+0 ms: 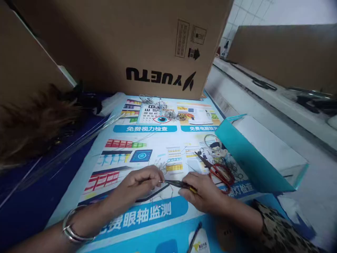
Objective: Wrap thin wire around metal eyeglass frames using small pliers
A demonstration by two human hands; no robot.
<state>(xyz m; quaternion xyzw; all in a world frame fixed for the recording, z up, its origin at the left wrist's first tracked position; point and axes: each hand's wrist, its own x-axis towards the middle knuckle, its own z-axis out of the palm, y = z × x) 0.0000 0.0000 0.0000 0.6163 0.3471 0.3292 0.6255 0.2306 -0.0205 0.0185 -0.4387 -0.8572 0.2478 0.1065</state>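
Observation:
My right hand (201, 191) is wrapped round needle-nose pliers (177, 183) with dark jaws and yellow-and-black handles. The jaws point left and meet the fingertips of my left hand (144, 181). Those fingers are pinched on a thin wire (161, 181), of which only a short bit shows at the plier tips. Beneath the left hand lies a dark narrow strip (155, 194), partly covered by it. Just beyond my right hand, scissors with red-orange handles (221, 177) rest on the printed sheet with their blades pointing up and left.
A tall cardboard box (105, 42) stands at the back. On the right, an open teal box (260, 154) sits beside a ledge (237, 75). Tangled wire pieces (163, 109) lie at the far end of the printed sheet (158, 142). A brown furry thing (34, 123) is at left.

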